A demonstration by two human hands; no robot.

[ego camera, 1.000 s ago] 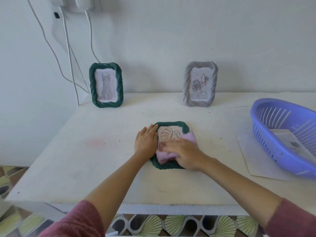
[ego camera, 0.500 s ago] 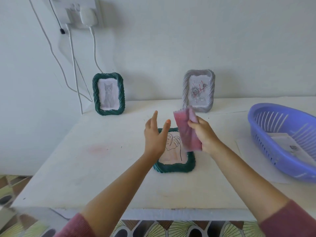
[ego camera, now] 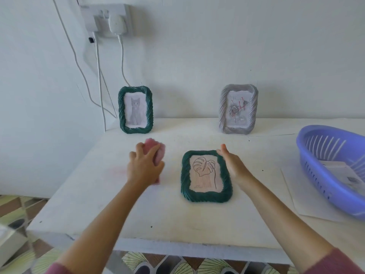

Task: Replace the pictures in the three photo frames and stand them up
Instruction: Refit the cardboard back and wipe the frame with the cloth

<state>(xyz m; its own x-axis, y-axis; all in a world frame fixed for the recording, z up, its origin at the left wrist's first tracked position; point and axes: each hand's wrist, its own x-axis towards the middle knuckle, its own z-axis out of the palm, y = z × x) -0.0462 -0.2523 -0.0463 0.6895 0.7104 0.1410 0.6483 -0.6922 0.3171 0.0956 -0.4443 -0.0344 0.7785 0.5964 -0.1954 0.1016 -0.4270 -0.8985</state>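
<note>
Head view: left hand (ego camera: 145, 168) grips a pink cloth (ego camera: 160, 154); right hand (ego camera: 235, 167), fingers straight, touches the flat-lying green photo frame (ego camera: 206, 176).

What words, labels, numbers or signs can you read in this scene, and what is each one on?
No legible text anywhere.
On the paper in the purple basket: a small dark printed mark, too blurred to read.
On the cat frame, rose frame and leaf frame: drawings only, no readable lettering.
</note>
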